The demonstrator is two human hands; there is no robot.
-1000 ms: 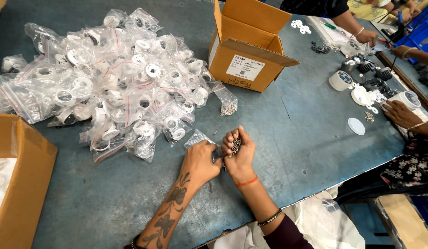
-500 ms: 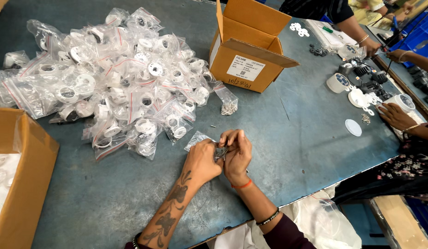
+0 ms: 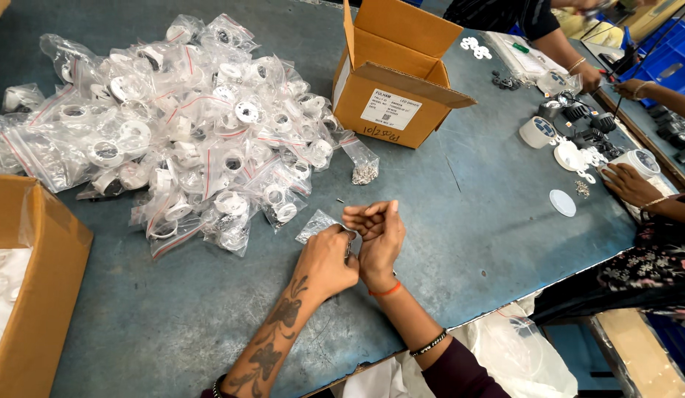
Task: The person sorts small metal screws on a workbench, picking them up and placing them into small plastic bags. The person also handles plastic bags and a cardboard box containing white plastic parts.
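My left hand [image 3: 328, 258], on a tattooed forearm, rests on the blue-grey table [image 3: 468, 221] with its fingers closed. A small clear bag [image 3: 317, 223] sticks out from under its knuckles. My right hand [image 3: 379, 234] is pressed against it, palm up and cupped, with the fingers curled. Something small and dark shows where the two hands meet. What lies in the cupped palm is hidden. A tiny loose part [image 3: 341, 200] lies on the table just beyond the hands.
A big heap of clear bags with white round parts [image 3: 195, 125] fills the left. An open cardboard box [image 3: 401, 88] stands behind, with a small bag of screws [image 3: 364, 171] beside it. Another carton [image 3: 33, 287] is near left. Co-workers' hands [image 3: 630, 184] and white parts [image 3: 571, 155] are at right.
My right hand has turned palm up and cupped. Both hands have stayed together at the same spot near the table's front edge.
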